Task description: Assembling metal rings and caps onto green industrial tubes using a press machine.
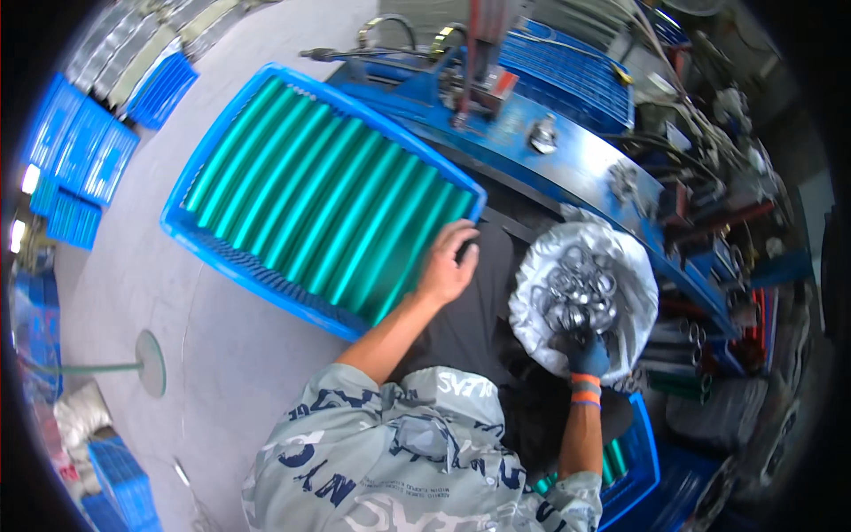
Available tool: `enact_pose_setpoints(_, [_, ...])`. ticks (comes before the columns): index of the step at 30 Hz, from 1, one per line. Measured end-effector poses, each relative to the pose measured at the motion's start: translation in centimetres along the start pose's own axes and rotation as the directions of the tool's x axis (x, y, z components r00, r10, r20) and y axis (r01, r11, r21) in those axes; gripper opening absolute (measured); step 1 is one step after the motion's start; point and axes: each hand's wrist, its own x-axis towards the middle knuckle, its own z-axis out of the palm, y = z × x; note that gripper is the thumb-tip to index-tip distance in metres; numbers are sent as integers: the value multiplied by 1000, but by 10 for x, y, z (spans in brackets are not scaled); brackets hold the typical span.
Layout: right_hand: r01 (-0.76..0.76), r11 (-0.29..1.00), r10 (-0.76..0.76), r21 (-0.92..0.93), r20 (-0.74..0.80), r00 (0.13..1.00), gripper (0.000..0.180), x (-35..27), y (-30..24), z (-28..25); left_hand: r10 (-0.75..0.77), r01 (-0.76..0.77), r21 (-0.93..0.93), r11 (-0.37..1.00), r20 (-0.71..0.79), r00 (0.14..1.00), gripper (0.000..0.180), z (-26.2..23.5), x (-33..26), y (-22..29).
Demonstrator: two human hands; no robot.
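My bare left hand (446, 269) is over the right end of a blue crate (266, 282). Its fingers are loosely bent, with a gap to the thumb, and nothing shows in them. Glossy green tubes (306, 191) lie side by side in that crate. My right hand (585, 353), in a dark glove with an orange band at the wrist, reaches into a round container lined with a white bag (634, 297). Its fingertips are down among loose metal rings (581, 282), so what they grip, if anything, is hidden.
A blue metal bench (585, 151) with a metal fitting (543, 133) on it runs along the far right side. Beside my right forearm is another blue crate (645, 470) with green tubes. A round-based stand (152, 363) and stacked blue crates (75, 142) are at left.
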Motion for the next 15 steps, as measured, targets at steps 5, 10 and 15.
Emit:
enact_pose_setpoints(5, [55,996,-57,68,36,998,37,-1,10,6,131,87,637,766,-288,949,62,-167,79,-106])
enact_pose_setpoints(10, [126,989,-128,82,26,991,43,-7,23,13,150,349,868,353,-421,895,75,-311,144,-171])
enact_pose_setpoints(15, [101,989,-109,112,71,991,25,-12,34,18,-234,446,888,111,-412,881,89,-383,153,-198])
